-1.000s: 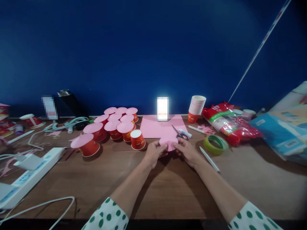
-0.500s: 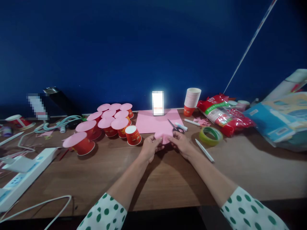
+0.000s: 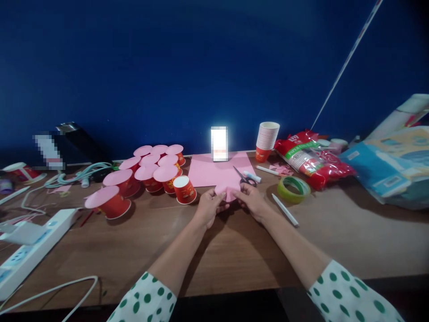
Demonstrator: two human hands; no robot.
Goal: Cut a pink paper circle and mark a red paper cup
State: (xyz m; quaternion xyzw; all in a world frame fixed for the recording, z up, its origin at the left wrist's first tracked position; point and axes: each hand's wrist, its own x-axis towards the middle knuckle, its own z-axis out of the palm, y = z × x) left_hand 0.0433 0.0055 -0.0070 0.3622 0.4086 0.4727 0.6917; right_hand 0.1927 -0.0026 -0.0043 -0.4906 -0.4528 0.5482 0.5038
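Observation:
Between my two hands is a pink paper disc point(image 3: 228, 192), held up over the table's middle. My left hand point(image 3: 210, 206) pinches its left side, and my right hand point(image 3: 251, 201) pinches its right side. Behind it lies a larger pink paper sheet point(image 3: 204, 172). Black-handled scissors point(image 3: 247, 180) rest just beyond my right hand, partly on the sheet. To the left of my hands, a red paper cup point(image 3: 185, 191) stands with a white top. Farther left, several red cups topped with pink discs point(image 3: 166, 173) stand grouped together.
A lit phone point(image 3: 219, 144) stands at the back. A stack of paper cups point(image 3: 267, 141), a red cup package point(image 3: 313, 156), a roll of tape point(image 3: 294, 189) and a white pen point(image 3: 284, 210) are on the right. A white power strip point(image 3: 36, 255) with cables lies at left.
The view has shifted slightly, so the tabletop things appear a little farther left. Both hands keep the same grip on the pink paper disc.

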